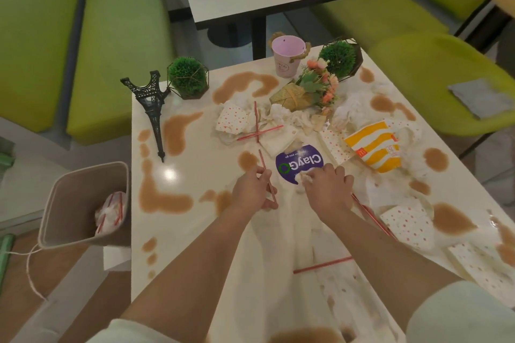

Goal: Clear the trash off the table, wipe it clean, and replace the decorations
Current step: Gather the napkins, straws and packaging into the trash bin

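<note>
The left hand [252,189] pinched a red straw [267,179] just left of the purple sticker [299,167]. The right hand [327,189] gripped a crumpled tissue [303,177] at the sticker's near edge. The fries box [373,149] lay right of the sticker, 2 crossed straws [257,131] beyond it, the bin [83,203] far left, off the table [178,175].

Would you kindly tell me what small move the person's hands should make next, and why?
Probably carry the red straw held by the left hand over to the bin at the table's left edge and drop it in. The bin already holds straws and tissue, and the right hand is gripping a crumpled tissue.
</note>
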